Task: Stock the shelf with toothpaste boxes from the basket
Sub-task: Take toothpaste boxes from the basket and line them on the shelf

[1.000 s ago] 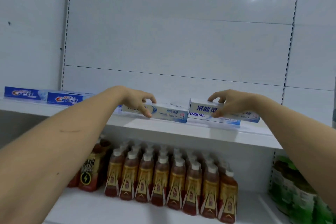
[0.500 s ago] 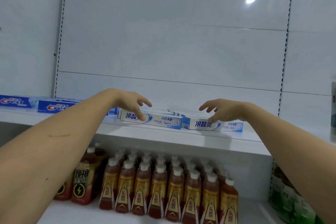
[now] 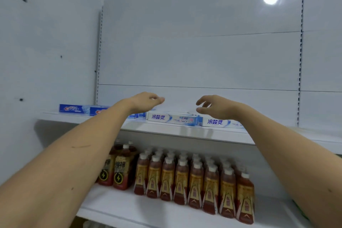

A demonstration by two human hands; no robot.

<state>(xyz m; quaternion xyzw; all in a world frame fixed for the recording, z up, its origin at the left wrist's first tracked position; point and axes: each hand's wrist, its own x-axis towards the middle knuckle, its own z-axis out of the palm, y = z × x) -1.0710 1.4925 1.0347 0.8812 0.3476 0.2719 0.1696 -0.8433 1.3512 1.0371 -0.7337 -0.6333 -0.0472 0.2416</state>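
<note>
Two white-and-blue toothpaste boxes lie end to end on the upper white shelf point(image 3: 166, 131): one in the middle point(image 3: 172, 119) and one to its right point(image 3: 220, 122). Blue Crest boxes point(image 3: 74, 109) line the shelf's left part. My left hand point(image 3: 146, 102) hovers just above the left end of the middle box, fingers loosely curled, holding nothing. My right hand point(image 3: 216, 106) hangs above the right box, fingers spread and relaxed, also empty. More boxes sit behind the front ones, partly hidden. The basket is out of view.
On the lower shelf point(image 3: 129, 211) stand several rows of red-brown drink bottles point(image 3: 194, 179) and dark energy-drink bottles point(image 3: 116, 170) at their left. A white back panel rises above the toothpaste; the upper shelf continues bare to the right.
Both hands have let go of the two boxes and lifted off them; the boxes now lie flat on the shelf. The view has shifted right and down.
</note>
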